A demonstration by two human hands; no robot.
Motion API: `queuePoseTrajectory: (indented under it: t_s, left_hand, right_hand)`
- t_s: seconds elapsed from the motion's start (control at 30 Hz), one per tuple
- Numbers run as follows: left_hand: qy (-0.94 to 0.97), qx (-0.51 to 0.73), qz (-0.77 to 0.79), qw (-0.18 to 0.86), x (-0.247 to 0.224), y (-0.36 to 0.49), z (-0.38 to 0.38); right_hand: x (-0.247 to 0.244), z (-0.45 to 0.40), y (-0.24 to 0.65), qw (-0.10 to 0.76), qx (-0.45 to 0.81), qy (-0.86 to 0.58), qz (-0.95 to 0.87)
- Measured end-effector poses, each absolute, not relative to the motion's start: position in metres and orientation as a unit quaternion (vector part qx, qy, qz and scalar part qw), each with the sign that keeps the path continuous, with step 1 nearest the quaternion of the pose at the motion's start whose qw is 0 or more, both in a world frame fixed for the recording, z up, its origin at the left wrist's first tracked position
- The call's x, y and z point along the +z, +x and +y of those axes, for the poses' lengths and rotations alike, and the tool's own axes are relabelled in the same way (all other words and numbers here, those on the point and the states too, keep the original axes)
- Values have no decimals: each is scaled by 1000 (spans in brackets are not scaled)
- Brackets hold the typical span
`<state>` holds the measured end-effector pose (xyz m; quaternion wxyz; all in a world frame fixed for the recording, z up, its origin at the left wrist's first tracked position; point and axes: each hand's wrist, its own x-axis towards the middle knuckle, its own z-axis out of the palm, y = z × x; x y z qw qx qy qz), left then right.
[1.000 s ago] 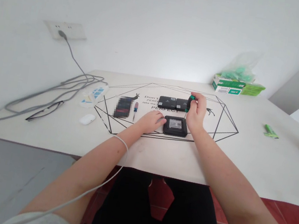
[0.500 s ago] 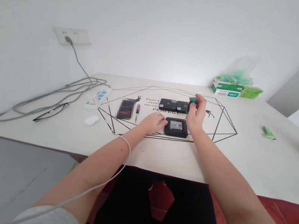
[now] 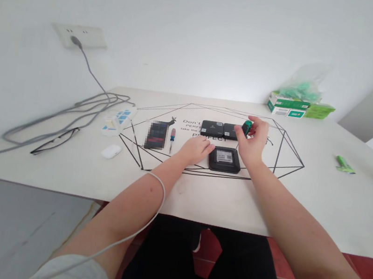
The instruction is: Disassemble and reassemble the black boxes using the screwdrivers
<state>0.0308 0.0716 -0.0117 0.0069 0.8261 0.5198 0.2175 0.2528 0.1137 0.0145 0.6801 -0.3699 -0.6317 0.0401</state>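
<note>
A black square device [image 3: 224,165] with a white label in its recess lies on the white table in front of me. My left hand [image 3: 196,149] rests at its upper left corner, fingers bent together with the fingertips against its edge. My right hand [image 3: 253,138] is raised above the device's right side, closed around the green-and-black handle of a screwdriver [image 3: 246,128]. The screwdriver's shaft is not clearly visible. Behind the labelled device, two similar black square boxes [image 3: 212,128] lie side by side, the right one partly covered by my right hand.
A small screwdriver [image 3: 173,136] lies beside a pixelated dark phone-like object [image 3: 156,135]. Farther left are a white case [image 3: 111,151], glasses [image 3: 55,141] and a coiled grey cable [image 3: 24,135]. Green boxes [image 3: 289,104] stand at the back right; a green wrapper [image 3: 345,164] lies at right.
My right hand has lifted slightly and shifted right, taking the screwdriver away from the labelled device. My left hand stays at the device's corner. The view has shifted slightly.
</note>
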Motion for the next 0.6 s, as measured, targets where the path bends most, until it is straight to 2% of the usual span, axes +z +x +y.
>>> queuePoseTrajectory:
  t_s: [0.27,0.47,0.6]
  left_hand:
    - [806,274,517,89,-14,19,81]
    - [816,264,501,117,-12,21,74]
    - [805,276,503,149,-12,22,69]
  right_hand:
    - [6,116,254,695,141,-325,-626]
    - [14,113,260,673,33,-362,-644]
    - [11,118,261,666,30,-363,-651]
